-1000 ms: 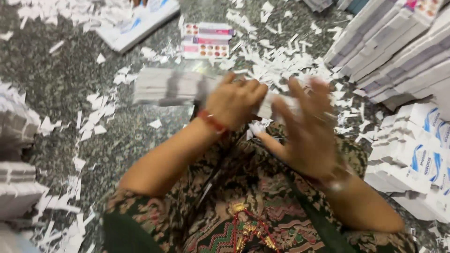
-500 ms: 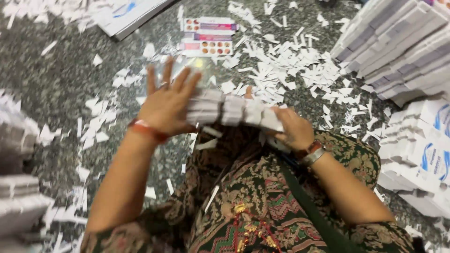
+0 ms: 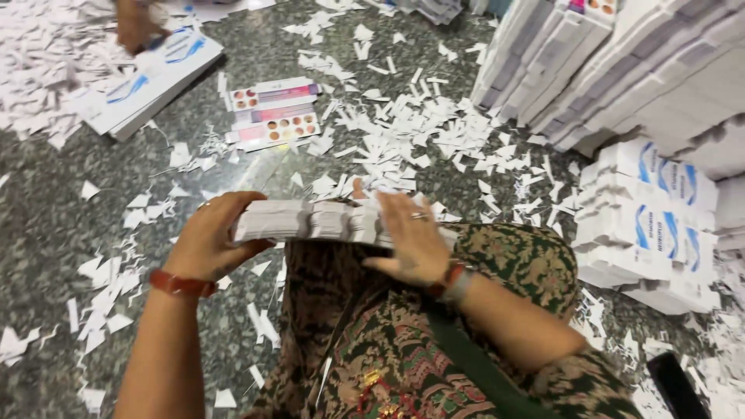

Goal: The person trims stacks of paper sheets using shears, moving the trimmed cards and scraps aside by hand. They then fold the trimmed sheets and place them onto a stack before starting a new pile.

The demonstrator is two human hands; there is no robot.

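We are looking down at a thick stack of flattened white cartons (image 3: 310, 221) lying across the person's lap, just left of the middle of the frame. The left hand (image 3: 208, 240) is curling around the stack's left end, fingers wrapped over the top edge and gripping it. The right hand (image 3: 411, 237) is lying flat and spread on the stack's right part, pressing down rather than clenching.

In the upper middle of the frame, flat cartons with pink bands and rows of coloured dots (image 3: 272, 112) are lying fanned on the grey speckled stone floor (image 3: 46, 225). In the upper left, a slanted pile of white flats with blue curved marks (image 3: 147, 81) is resting under another person's hand (image 3: 136, 27), which is touching its top edge. Along the right edge, white cartons with blue labels (image 3: 648, 217) are sitting in a squat pile, and above them tall leaning stacks of white flats (image 3: 621, 62) are filling the upper right corner.

White paper scraps (image 3: 403, 140) are littering the floor, thickest in the upper middle and far upper left. The widest open floor is lying at the left middle, between the lap and the blue-marked pile; to the right, the piles are crowding close to the patterned green and brown garment (image 3: 388, 334).
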